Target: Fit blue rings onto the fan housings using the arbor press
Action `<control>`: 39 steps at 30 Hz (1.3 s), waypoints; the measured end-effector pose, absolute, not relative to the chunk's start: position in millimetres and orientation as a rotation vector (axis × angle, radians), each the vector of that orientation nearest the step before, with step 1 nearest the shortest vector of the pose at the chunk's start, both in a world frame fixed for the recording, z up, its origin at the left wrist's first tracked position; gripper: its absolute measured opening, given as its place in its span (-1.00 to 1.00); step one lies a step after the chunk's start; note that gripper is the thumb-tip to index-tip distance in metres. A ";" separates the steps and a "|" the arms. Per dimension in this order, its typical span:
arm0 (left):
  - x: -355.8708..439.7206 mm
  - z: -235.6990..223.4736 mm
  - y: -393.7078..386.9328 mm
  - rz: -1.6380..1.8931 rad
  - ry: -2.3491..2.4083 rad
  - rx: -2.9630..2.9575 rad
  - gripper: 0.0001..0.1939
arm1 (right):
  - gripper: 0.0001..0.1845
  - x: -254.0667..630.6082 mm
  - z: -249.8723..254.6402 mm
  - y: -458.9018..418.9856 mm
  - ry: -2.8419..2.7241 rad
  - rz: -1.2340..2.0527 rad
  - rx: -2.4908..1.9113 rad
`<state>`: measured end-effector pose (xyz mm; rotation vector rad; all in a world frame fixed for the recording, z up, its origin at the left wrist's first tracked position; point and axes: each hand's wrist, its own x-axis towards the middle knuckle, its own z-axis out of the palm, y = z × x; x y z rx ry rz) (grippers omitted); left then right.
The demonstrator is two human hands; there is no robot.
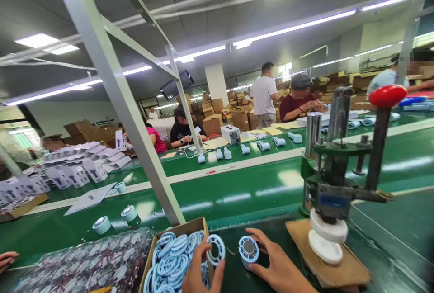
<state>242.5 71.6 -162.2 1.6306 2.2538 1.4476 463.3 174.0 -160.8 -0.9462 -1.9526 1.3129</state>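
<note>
Between the thumb and fingers of my left hand [200, 268] is a light blue plastic ring [222, 251] with an open centre, held upright. My right hand [276, 263] grips a light blue round housing [247, 259] by its sides; a grey disc sits in its slotted face. The two parts are close together but apart. Below and beside my left hand stands a cardboard box [205, 226] full of similar light blue rings [172, 257]. To the right of my right hand is a hand press [334, 198] with a red knob [387, 96] and white round pads [326, 245].
A green conveyor belt [217, 193] crosses ahead, carrying light blue parts [101, 225]. Bubble wrap with small wired parts [84, 261] lies left. A grey metal post [135, 134] rises ahead. A co-worker's hand [7, 260] shows at the left edge; other people sit across the belt.
</note>
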 end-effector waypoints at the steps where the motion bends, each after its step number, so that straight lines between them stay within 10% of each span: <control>1: 256.9 -166.9 73.4 1.415 2.166 1.710 -0.55 | -0.16 474.2 -158.9 161.5 -1.954 1.359 -0.961; 23: 295.0 -179.5 63.2 0.949 1.690 1.897 -0.38 | -0.24 513.7 -175.2 127.6 -2.142 1.351 -0.875; 34: 343.1 -168.5 67.7 1.020 2.393 1.601 -0.62 | -0.32 501.9 -187.7 123.6 -2.117 1.276 -0.999; 39: 333.0 -177.2 63.1 1.118 2.255 1.748 -0.40 | -0.41 501.8 -192.9 124.8 -2.162 1.211 -0.869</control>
